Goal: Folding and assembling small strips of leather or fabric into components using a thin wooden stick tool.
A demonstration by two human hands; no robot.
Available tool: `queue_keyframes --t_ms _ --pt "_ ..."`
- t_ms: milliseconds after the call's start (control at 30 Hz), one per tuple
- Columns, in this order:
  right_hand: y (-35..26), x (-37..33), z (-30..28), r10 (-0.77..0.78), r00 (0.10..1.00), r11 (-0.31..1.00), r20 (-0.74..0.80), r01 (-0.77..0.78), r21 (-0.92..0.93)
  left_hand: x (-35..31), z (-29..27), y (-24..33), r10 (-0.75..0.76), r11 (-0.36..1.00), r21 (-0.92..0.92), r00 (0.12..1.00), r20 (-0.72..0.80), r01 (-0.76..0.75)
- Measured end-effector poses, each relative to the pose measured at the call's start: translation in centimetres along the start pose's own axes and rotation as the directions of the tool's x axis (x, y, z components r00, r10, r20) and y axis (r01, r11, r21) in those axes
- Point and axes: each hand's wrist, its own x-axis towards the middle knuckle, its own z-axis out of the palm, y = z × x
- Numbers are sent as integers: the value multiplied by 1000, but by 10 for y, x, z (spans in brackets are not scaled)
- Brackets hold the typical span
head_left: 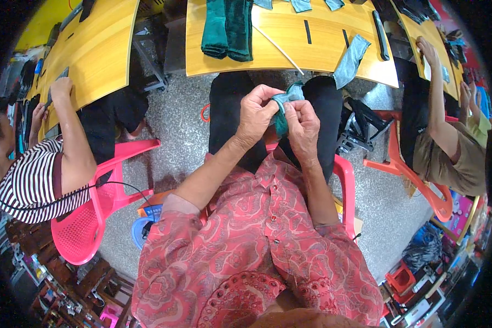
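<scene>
Above my lap, both hands pinch a small piece of teal velvet fabric (294, 93), gathered and folded between them. My left hand (255, 111) is closed on its left side, thumb against fingers. My right hand (303, 124) grips the other side, with the thumb pressed on the cloth. A darker green end (280, 124) of the cloth hangs down between the hands. Just beyond, on the yellow table (290, 64), lie stacked dark green velvet pieces (227, 33). A thin white stick (279, 50) rests beside them, and a light teal strip (352, 61) hangs over the table's front edge.
A black bar-shaped object (381, 35) lies at the table's right. One person in a striped top (38, 180) works at the left table; another in a brown top (448, 161) sits at right. Pink chair (87, 218) and orange chair (410, 175) stand on the speckled floor.
</scene>
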Motion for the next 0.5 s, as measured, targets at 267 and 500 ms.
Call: queue_keyframes --t_ms 267,500 --pt "-22 -3 -7 188 949 957 251 -235 169 -1 -2 -4 -63 917 -394 998 2 59" --pt "-3 -7 -9 -111 979 984 170 132 -116 3 -7 5 270 900 349 963 22 -260"
